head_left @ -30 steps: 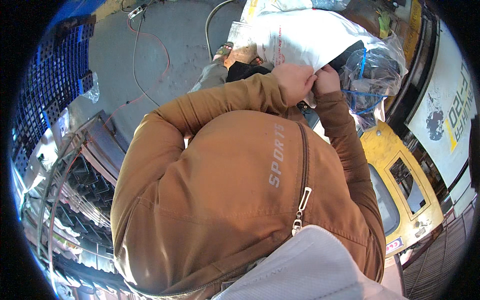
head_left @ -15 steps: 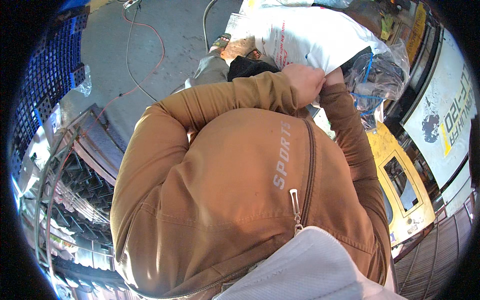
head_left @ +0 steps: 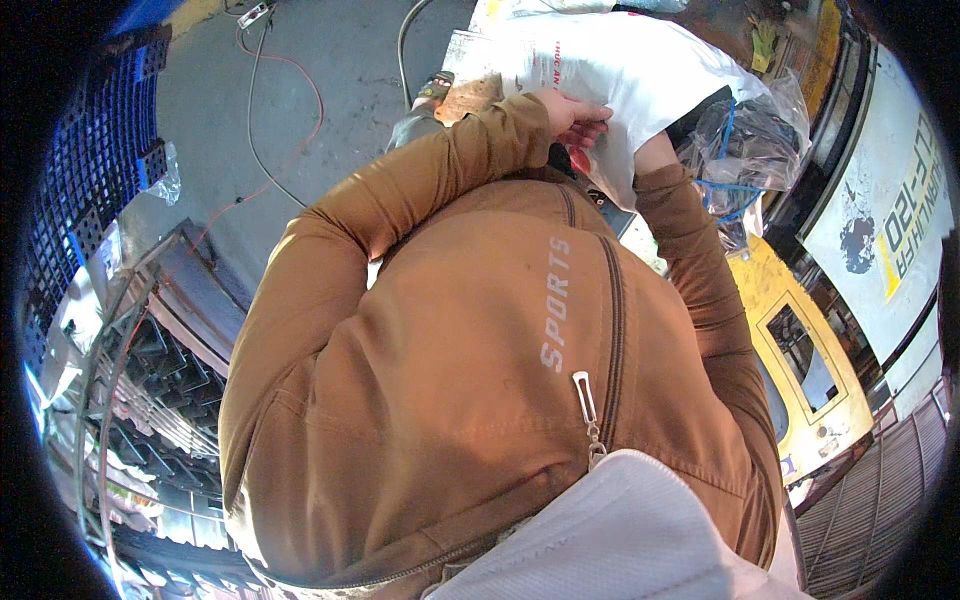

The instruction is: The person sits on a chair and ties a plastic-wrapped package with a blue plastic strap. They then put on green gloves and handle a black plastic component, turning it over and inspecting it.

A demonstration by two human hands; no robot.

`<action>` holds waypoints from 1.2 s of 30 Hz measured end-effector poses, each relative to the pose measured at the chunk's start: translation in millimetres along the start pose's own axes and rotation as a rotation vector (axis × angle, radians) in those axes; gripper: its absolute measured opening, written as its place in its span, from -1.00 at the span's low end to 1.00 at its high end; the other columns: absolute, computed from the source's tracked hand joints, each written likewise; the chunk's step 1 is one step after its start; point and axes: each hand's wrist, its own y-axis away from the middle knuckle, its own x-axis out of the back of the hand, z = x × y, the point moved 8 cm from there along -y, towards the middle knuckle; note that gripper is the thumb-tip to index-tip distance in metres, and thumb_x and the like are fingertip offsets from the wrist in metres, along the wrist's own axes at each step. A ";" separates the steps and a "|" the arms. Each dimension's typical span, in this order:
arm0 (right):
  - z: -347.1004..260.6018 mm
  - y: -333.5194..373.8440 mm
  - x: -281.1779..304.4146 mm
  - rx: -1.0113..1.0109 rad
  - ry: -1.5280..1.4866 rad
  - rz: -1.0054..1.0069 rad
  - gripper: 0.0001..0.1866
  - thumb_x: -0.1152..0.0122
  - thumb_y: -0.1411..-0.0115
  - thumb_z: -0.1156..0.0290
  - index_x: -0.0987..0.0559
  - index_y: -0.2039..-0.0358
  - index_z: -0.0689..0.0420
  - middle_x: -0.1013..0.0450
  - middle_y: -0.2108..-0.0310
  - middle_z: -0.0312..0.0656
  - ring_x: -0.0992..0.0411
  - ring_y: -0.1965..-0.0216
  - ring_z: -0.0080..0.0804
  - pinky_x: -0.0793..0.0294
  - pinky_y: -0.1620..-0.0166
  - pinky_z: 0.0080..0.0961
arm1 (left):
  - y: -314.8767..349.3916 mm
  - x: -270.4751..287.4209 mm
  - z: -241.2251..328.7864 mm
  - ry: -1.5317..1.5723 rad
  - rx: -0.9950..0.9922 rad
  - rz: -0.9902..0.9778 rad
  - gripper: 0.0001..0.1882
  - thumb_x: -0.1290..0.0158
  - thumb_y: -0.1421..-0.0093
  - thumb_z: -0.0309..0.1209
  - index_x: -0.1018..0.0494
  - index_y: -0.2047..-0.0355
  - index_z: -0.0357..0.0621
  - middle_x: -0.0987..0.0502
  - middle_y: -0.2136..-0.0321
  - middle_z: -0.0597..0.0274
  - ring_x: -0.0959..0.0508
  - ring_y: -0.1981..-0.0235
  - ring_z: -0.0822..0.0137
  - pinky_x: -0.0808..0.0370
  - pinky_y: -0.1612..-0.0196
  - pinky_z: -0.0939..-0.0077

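A white woven sack (head_left: 665,75) with red print lies across the work in front of me. At its near left edge is my left hand (head_left: 575,117), thumb and fingers bent together on a fold of the material. My right hand (head_left: 656,153) reaches under the sack's near right edge; only its back and wrist show, and the fingers are hidden. Below my left hand, a small red patch (head_left: 579,160) shows beside the sack. Clear plastic wrap with blue strapping (head_left: 735,160) bunches up just right of my right hand.
A yellow machine panel (head_left: 760,290) with a window opening stands to the right, near a pale machine cover (head_left: 885,190). Cables (head_left: 258,130) run over the grey floor (head_left: 200,100) at the left. Blue plastic grating (head_left: 105,150) and a metal rack (head_left: 115,330) border the left side.
My left hand has moved left and away from the right hand, along the sack's edge. More of the sack's near edge and the red patch now show. The right hand stays near the same place.
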 end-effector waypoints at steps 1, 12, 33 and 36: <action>-4.4 0.3 -1.1 0.014 0.018 -0.005 -0.74 0.01 -0.07 0.42 -0.51 0.23 0.20 -0.46 0.31 0.09 -0.44 0.27 0.00 -0.43 0.23 -0.27 | -0.3 -0.5 -0.2 0.013 -0.005 0.014 -0.60 -0.02 -0.17 -0.17 -0.47 0.16 -0.26 -0.56 0.35 0.23 -0.55 0.42 0.32 -0.51 0.30 0.51; -35.8 31.2 58.9 -0.111 0.206 -0.183 -0.76 -0.01 -0.14 0.38 -0.46 0.21 0.22 -0.44 0.32 0.04 -0.41 0.25 0.01 -0.42 0.20 -0.27 | 48.1 -0.4 50.8 -0.244 -0.671 0.108 -0.75 0.08 -0.25 -0.33 -0.50 0.22 -0.22 -0.53 0.28 0.23 -0.47 0.23 0.42 -0.38 0.11 0.51; 133.5 79.2 156.4 0.247 0.217 -0.119 -0.85 -0.14 -0.08 0.34 -0.50 0.34 0.10 -0.47 0.35 -0.19 -0.42 0.23 -0.24 -0.20 0.07 -0.34 | 19.2 -98.1 105.4 0.219 -0.630 0.071 -0.79 -0.01 -0.17 -0.36 -0.48 0.43 -0.29 -0.19 0.73 0.50 -0.11 0.66 0.56 -0.08 0.52 0.63; 139.6 77.4 162.5 0.235 0.084 -0.053 -0.85 -0.12 -0.09 0.39 -0.50 0.31 0.12 -0.47 0.36 -0.17 -0.40 0.23 -0.19 -0.24 0.08 -0.33 | 18.3 -125.1 105.5 0.268 -0.623 0.133 -0.81 -0.03 -0.17 -0.36 -0.50 0.50 -0.22 -0.27 0.77 0.43 -0.14 0.73 0.58 -0.04 0.62 0.66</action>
